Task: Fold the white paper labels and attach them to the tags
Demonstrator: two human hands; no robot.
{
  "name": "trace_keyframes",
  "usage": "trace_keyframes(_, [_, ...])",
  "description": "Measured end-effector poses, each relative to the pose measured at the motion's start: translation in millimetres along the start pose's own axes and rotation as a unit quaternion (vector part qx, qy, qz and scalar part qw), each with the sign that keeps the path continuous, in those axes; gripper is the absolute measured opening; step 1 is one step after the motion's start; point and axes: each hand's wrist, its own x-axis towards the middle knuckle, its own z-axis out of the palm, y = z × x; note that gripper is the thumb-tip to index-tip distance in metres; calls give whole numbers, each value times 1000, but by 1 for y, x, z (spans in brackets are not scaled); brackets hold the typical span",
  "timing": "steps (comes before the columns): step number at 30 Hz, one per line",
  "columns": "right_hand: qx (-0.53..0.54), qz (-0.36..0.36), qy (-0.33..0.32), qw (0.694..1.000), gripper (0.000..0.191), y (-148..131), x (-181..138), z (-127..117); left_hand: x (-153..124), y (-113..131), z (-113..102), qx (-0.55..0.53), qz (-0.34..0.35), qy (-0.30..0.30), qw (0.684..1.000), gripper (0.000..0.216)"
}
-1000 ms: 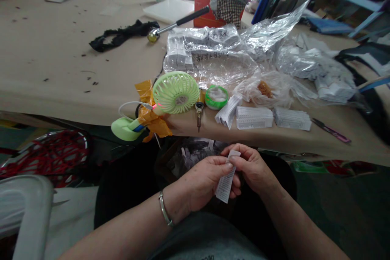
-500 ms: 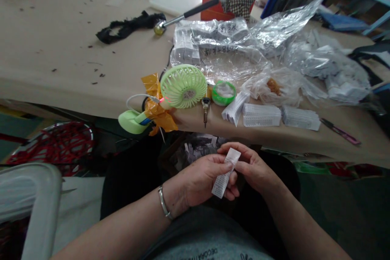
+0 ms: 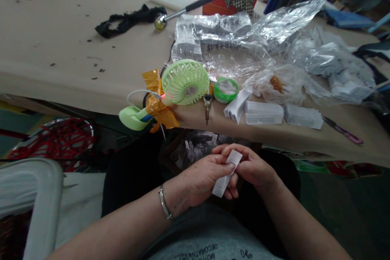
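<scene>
A narrow white printed label [image 3: 223, 183] is pinched under the thumb of my left hand [image 3: 203, 179], above my lap. My right hand [image 3: 255, 169] is closed at the label's upper edge, its thumb and fingertips against it; whether it is one label or a thin stack I cannot tell. On the table edge ahead stand bundles of similar printed labels [image 3: 263, 113], with a second bundle [image 3: 303, 116] to the right and a fanned one [image 3: 238, 105] to the left. Beneath my hands, an open container with grey and white scraps [image 3: 196, 146] shows partly.
A green fan [image 3: 185, 83] is taped at the table edge, beside a soldering iron [image 3: 207, 109] whose tip points toward me. Near it sits a green round tub [image 3: 225, 89]. A pink-handled cutter [image 3: 343, 130] lies right. Clear plastic bags [image 3: 234, 59] spread behind.
My right hand's fingers have curled in a little closer around the label's upper end. The label stays in my left hand, and the view has tilted slightly.
</scene>
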Motion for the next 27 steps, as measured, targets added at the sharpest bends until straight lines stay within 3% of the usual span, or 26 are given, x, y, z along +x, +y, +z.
trace_keyframes(3, [-181,-81,89,976,38,-8,-5,4,-1,2,0,1,31,29,999,20])
trace_keyframes(6, [-406,-181,166,880,36,-16,-9,12,-3,5,1,15,51,48,997,22])
trace_keyframes(9, [-538,-224,176,793,37,-20,-10,18,-4,6,2,24,53,62,996,22])
trace_keyframes(12, [-581,-237,169,760,32,-18,-9,21,-4,6,1,25,57,64,996,21])
trace_keyframes(14, [-576,-235,176,763,31,-16,-8,21,-4,6,0,23,56,66,996,20])
trace_keyframes(16, [-538,-221,200,788,36,-13,-7,22,-5,6,-1,21,59,67,996,20])
trace_keyframes(20, [-338,-141,251,896,25,-9,-2,22,-7,7,-1,12,80,73,994,20])
trace_keyframes(22, [-245,-99,249,932,15,-7,3,22,-7,8,-1,15,91,83,992,19])
trace_keyframes(27, [-187,-62,254,947,16,-5,18,25,-7,7,-4,32,110,105,988,19])
